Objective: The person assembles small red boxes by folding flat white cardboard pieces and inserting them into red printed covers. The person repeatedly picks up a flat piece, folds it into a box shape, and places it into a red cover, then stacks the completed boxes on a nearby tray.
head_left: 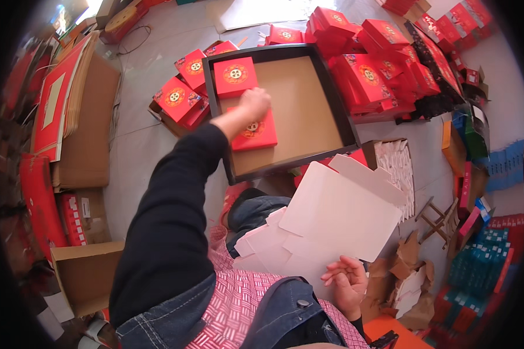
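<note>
Inside black rectangular tray (303, 99), left edge: left hand (256, 104) curled over red square cardboard box (260, 137), hold unclear; probably light, crushable; grip sides.

We find our left arm (172, 215) extended forward to the black-rimmed tray (303, 93), its dark sleeve ending short of the wrist. Our left hand (256, 103) is above the tray's left half, back upward, fingers bent; their grip cannot be determined. Our right hand (347, 285) is well nearer our torso than the tray, palm partly upward, fingers loosely curled.
</note>
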`<action>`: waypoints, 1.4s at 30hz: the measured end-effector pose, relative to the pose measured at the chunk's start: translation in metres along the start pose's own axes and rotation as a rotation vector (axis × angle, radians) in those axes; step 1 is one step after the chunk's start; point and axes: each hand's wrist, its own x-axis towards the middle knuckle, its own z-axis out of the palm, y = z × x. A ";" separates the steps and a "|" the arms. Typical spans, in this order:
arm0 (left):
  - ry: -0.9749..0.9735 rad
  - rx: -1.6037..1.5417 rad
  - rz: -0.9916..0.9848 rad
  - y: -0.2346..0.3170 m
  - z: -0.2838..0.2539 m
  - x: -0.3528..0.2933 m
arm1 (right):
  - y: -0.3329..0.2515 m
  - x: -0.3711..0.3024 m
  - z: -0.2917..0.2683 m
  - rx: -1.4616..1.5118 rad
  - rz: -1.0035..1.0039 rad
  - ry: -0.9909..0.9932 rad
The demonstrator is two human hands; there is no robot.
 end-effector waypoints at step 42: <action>0.045 -0.476 0.751 0.116 -0.188 -0.333 | -0.037 -0.078 0.002 -1.557 -0.772 -0.560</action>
